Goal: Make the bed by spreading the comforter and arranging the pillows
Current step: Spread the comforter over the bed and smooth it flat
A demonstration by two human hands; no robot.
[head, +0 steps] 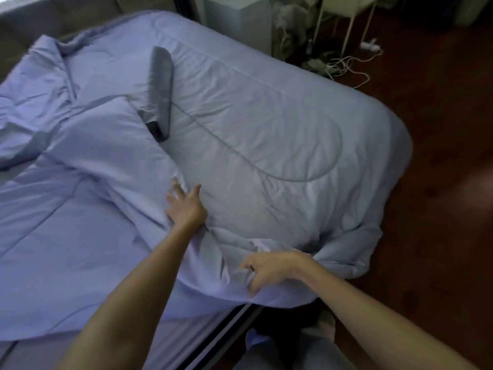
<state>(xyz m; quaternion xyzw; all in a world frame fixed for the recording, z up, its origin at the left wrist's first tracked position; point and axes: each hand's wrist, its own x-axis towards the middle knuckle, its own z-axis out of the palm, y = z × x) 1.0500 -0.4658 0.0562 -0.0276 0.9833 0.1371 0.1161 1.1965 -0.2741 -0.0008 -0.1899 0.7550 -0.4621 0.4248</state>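
Observation:
A lilac quilted comforter (253, 124) lies rumpled over the bed, with a folded-over flap (106, 145) across its left half. My left hand (185, 206) reaches onto the flap's edge, fingers spread and straight, touching the cloth. My right hand (269, 268) grips a bunched part of the comforter's near edge, fingers curled into the fabric. A grey strip (160, 89), seemingly the comforter's underside or another cloth, pokes out from under the flap. I cannot make out any pillow.
The bed's dark frame edge (226, 332) runs along the near side. Dark wooden floor (440, 156) lies to the right. A white cabinet (237, 20), a tangle of cables (344, 65) and white furniture legs (349, 30) stand beyond the bed's far corner.

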